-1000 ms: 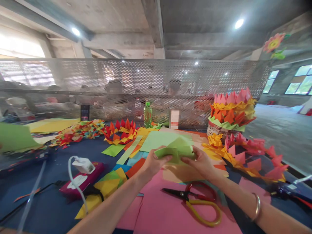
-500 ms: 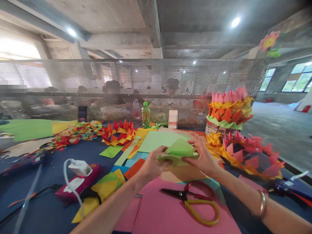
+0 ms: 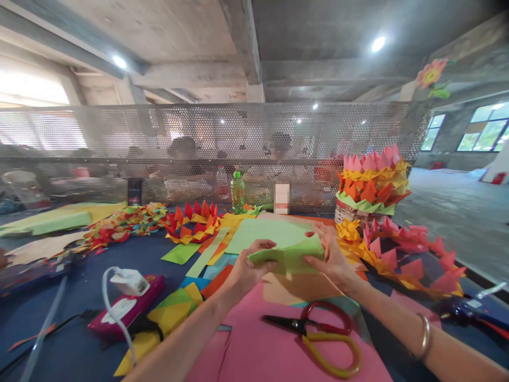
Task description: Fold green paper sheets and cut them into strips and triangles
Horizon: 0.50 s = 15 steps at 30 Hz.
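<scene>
While the left hand [image 3: 247,266] pinched one side of a creased green paper sheet [image 3: 293,255], the right hand [image 3: 333,264] had its grip closed on the other, above the paper-strewn surface [image 3: 131,249]; scissors [image 3: 308,329] lay nearer, on pink paper [image 3: 254,345].

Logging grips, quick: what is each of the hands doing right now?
Left hand: closed, holding one end of the green paper.
Right hand: closed, holding the other end.
</scene>
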Each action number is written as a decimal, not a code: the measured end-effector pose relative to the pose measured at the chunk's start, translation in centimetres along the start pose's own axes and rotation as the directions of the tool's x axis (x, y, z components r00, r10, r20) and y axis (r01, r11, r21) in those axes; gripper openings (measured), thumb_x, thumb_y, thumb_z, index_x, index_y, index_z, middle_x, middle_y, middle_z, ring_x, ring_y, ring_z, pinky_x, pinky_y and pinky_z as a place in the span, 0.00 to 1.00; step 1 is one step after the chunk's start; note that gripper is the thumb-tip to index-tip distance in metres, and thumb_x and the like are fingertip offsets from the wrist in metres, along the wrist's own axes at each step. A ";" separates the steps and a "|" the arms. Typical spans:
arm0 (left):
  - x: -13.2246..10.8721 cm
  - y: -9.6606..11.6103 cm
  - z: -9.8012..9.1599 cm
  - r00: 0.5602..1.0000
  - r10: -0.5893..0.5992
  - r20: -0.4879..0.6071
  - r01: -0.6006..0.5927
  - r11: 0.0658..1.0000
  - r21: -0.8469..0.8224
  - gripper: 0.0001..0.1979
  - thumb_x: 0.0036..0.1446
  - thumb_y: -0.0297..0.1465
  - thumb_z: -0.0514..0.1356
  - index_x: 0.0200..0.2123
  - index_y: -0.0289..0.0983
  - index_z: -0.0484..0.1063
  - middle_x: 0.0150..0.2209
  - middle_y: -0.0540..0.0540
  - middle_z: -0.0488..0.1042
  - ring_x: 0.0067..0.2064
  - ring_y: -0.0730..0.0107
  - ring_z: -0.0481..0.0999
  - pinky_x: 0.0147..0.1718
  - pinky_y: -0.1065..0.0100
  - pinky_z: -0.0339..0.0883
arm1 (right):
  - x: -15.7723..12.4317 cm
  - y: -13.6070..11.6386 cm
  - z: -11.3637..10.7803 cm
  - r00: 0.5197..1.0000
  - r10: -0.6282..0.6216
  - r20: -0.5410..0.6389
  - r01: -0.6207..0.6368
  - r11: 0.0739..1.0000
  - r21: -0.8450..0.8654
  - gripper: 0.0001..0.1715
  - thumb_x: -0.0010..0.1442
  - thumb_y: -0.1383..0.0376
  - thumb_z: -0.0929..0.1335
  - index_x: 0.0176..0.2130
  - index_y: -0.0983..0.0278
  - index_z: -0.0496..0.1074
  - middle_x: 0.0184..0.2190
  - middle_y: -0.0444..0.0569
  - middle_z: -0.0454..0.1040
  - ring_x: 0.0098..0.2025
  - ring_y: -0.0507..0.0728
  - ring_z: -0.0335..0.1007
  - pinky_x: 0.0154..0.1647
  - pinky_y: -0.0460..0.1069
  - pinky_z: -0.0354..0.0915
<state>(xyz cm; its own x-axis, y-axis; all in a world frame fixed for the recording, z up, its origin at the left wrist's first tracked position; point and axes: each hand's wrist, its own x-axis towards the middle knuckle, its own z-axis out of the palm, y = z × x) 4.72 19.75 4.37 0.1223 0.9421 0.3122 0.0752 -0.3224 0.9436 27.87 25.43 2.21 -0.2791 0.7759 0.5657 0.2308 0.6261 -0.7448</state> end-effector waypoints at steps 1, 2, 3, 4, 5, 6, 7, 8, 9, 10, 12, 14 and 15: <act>0.0 -0.1 0.0 1.000 -0.018 -0.002 0.018 1.000 -0.013 0.14 0.47 0.32 0.66 0.40 0.37 0.75 0.44 0.46 0.72 0.39 0.68 0.72 0.35 0.72 0.65 | -0.1 -0.3 0.0 1.000 -0.009 -0.020 0.009 1.000 -0.010 0.46 0.57 0.56 0.70 0.65 0.55 0.43 0.57 0.55 0.60 0.56 0.61 0.64 0.53 0.57 0.66; 0.0 -0.2 -0.1 1.000 -0.031 0.005 0.031 0.999 -0.018 0.16 0.47 0.32 0.66 0.41 0.38 0.74 0.42 0.47 0.73 0.37 0.69 0.72 0.33 0.73 0.64 | -0.2 -0.7 -0.1 0.999 -0.028 -0.039 0.027 0.999 -0.039 0.47 0.56 0.57 0.70 0.65 0.55 0.43 0.58 0.55 0.58 0.57 0.61 0.63 0.55 0.58 0.65; 0.0 -0.4 -0.1 0.999 -0.036 0.016 0.036 0.999 -0.012 0.17 0.46 0.32 0.66 0.42 0.38 0.74 0.40 0.48 0.73 0.36 0.70 0.72 0.33 0.73 0.64 | -0.2 -1.2 -0.2 0.997 -0.070 -0.045 0.065 0.993 -0.103 0.48 0.56 0.57 0.71 0.65 0.54 0.43 0.59 0.55 0.57 0.58 0.62 0.61 0.56 0.60 0.63; 0.1 -0.6 -0.1 0.999 -0.033 0.028 0.033 0.999 0.004 0.17 0.46 0.31 0.66 0.42 0.38 0.73 0.40 0.48 0.74 0.35 0.71 0.72 0.32 0.73 0.64 | -0.3 -1.7 -0.4 0.991 -0.130 -0.027 0.122 0.972 -0.201 0.47 0.55 0.58 0.71 0.65 0.53 0.45 0.60 0.54 0.55 0.59 0.64 0.58 0.58 0.62 0.60; 0.1 -0.9 -0.1 0.999 -0.026 0.041 0.024 0.999 0.031 0.17 0.46 0.31 0.66 0.42 0.39 0.73 0.39 0.48 0.74 0.35 0.70 0.72 0.32 0.73 0.64 | -0.3 -2.2 -0.5 0.980 -0.199 0.019 0.195 0.928 -0.319 0.45 0.55 0.60 0.71 0.65 0.51 0.48 0.61 0.53 0.54 0.61 0.65 0.55 0.60 0.63 0.57; 0.2 -1.1 -0.2 0.998 -0.012 0.055 0.008 0.998 0.064 0.16 0.46 0.30 0.66 0.41 0.39 0.74 0.40 0.48 0.74 0.35 0.70 0.72 0.33 0.72 0.64 | -0.4 -2.6 -0.7 0.963 -0.255 0.089 0.268 0.860 -0.435 0.42 0.56 0.61 0.71 0.64 0.51 0.52 0.61 0.53 0.54 0.63 0.66 0.52 0.61 0.63 0.55; 0.3 -1.4 -0.2 0.998 0.009 0.069 -0.016 0.995 0.098 0.14 0.46 0.30 0.65 0.39 0.39 0.75 0.41 0.47 0.74 0.35 0.69 0.73 0.34 0.72 0.65 | -0.4 -3.0 -0.8 0.943 -0.287 0.167 0.331 0.783 -0.526 0.37 0.56 0.61 0.71 0.62 0.51 0.57 0.61 0.52 0.55 0.63 0.67 0.51 0.62 0.64 0.53; 0.4 -1.5 -0.1 0.996 0.032 0.084 -0.043 0.991 0.130 0.11 0.46 0.29 0.64 0.37 0.38 0.76 0.42 0.46 0.74 0.36 0.68 0.73 0.35 0.71 0.65 | -0.4 -3.3 -0.9 0.928 -0.293 0.232 0.373 0.723 -0.581 0.31 0.56 0.62 0.70 0.58 0.51 0.63 0.60 0.52 0.57 0.63 0.68 0.51 0.61 0.64 0.54; 0.4 -1.7 -0.1 0.993 0.055 0.102 -0.071 0.985 0.155 0.09 0.46 0.28 0.64 0.34 0.38 0.77 0.43 0.45 0.73 0.38 0.67 0.73 0.36 0.70 0.66 | -0.5 -3.4 -0.9 0.921 -0.283 0.268 0.389 0.700 -0.599 0.26 0.56 0.62 0.70 0.54 0.53 0.67 0.58 0.53 0.59 0.63 0.68 0.52 0.61 0.63 0.54; 0.4 -1.7 0.0 0.990 0.072 0.118 -0.092 0.981 0.168 0.07 0.46 0.28 0.63 0.32 0.38 0.78 0.44 0.44 0.73 0.39 0.65 0.74 0.38 0.69 0.66 | -0.5 -3.4 -0.9 0.922 -0.270 0.277 0.385 0.703 -0.598 0.23 0.56 0.63 0.70 0.52 0.54 0.69 0.57 0.53 0.62 0.62 0.67 0.54 0.60 0.63 0.56; 0.3 -1.8 0.2 0.988 0.077 0.133 -0.100 0.980 0.171 0.06 0.47 0.27 0.62 0.30 0.37 0.79 0.42 0.43 0.74 0.39 0.64 0.74 0.38 0.68 0.67 | -0.5 -3.0 -0.7 0.944 -0.242 0.224 0.327 0.770 -0.547 0.24 0.56 0.63 0.70 0.52 0.56 0.68 0.55 0.53 0.64 0.60 0.66 0.56 0.60 0.61 0.57; 0.2 -1.7 0.3 0.991 0.054 0.126 -0.075 0.982 0.172 0.06 0.48 0.27 0.61 0.28 0.37 0.80 0.35 0.44 0.75 0.36 0.64 0.74 0.35 0.68 0.67 | -0.3 -2.1 -0.4 0.985 -0.164 0.057 0.173 0.902 -0.395 0.33 0.54 0.63 0.71 0.57 0.56 0.61 0.56 0.52 0.62 0.59 0.64 0.58 0.60 0.60 0.57; 0.2 -1.7 0.4 0.992 0.043 0.117 -0.063 0.983 0.172 0.06 0.49 0.28 0.61 0.27 0.37 0.80 0.32 0.44 0.75 0.34 0.64 0.73 0.33 0.68 0.67 | -0.2 -1.6 -0.3 0.995 -0.094 -0.032 0.081 0.954 -0.288 0.37 0.52 0.62 0.72 0.58 0.56 0.58 0.56 0.53 0.62 0.59 0.63 0.58 0.60 0.60 0.57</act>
<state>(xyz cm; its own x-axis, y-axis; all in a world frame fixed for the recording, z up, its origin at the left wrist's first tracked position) 4.99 20.45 2.75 0.2403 0.9102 0.3372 0.2369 -0.3919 0.8890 27.82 24.25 3.38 -0.2697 0.7159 0.6440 0.4658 0.6823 -0.5635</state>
